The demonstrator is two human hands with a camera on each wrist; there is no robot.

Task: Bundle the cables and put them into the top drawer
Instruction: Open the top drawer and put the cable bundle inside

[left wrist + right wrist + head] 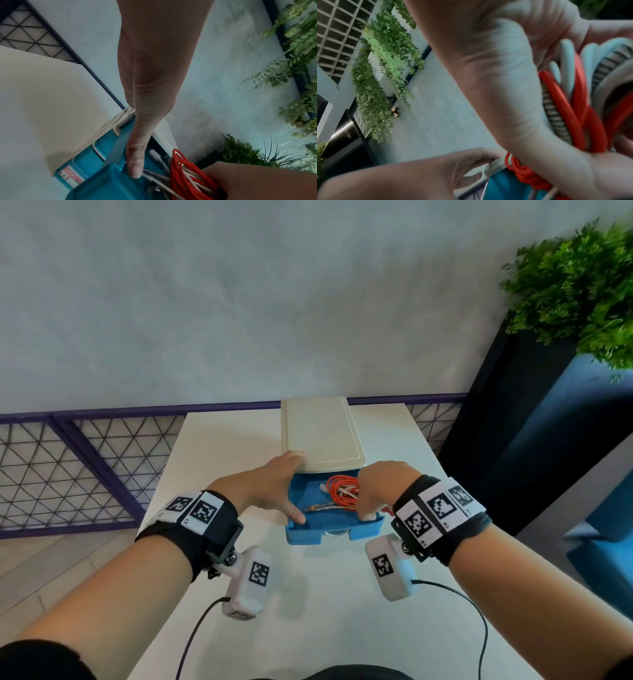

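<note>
A small drawer unit with a cream top [322, 433] stands on the white table. Its blue top drawer [366, 529] is pulled out toward me. A coiled bundle of orange, white and metal-sheathed cables [342, 491] sits inside the drawer. My right hand [376, 491] reaches in at the drawer's right side and grips the cable bundle [570, 108], its fingers curled round the coils. My left hand [281, 484] rests its fingers on the near left corner of the cream top. Its straight thumb [135, 155] lies along the drawer's left wall [106, 180].
The white table [222, 446] stretches toward me, with the wrist cameras' leads hanging over it. A purple mesh railing [68, 467] runs behind it on the left. A dark planter with a green plant [582, 285] and blue seating [599, 542] stand at the right.
</note>
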